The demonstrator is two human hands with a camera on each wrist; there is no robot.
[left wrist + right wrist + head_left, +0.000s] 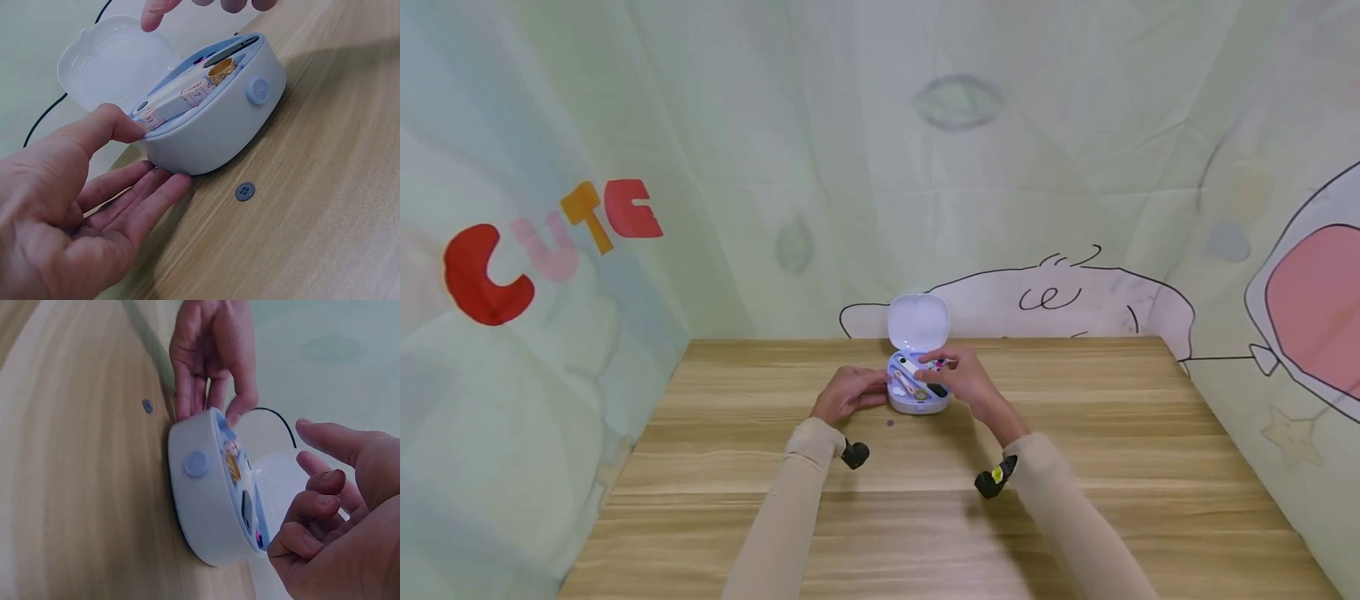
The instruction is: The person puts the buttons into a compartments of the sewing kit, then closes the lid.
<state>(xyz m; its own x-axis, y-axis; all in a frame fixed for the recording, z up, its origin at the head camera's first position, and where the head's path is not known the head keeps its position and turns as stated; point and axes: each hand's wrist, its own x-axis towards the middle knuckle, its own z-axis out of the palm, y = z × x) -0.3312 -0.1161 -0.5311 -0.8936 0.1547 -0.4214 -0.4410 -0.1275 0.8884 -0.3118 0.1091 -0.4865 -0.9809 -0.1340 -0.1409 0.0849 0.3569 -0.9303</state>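
A white and light-blue sewing kit box (pixel 917 407) stands at the table's back edge, its lid (pixel 919 321) raised. My left hand (pixel 852 392) holds the box's left side, thumb on the rim and fingers low against the wall. Over the compartments hovers my right hand (pixel 967 382); its thumb and index finger are apart, the other fingers loosely bent, and nothing shows between them. Inside lie a folded tape measure (pixel 197 92), a gold thimble (pixel 222 71) and a dark, slim tool (pixel 232 51). A dark four-hole button (pixel 245 191) lies on the table before the box.
The wood-grain table (pixel 760 517) reaches a printed curtain (pixel 820 167) right behind the box. That curtain also hangs along both sides. A round blue catch (pixel 257 90) sits on the box's front wall.
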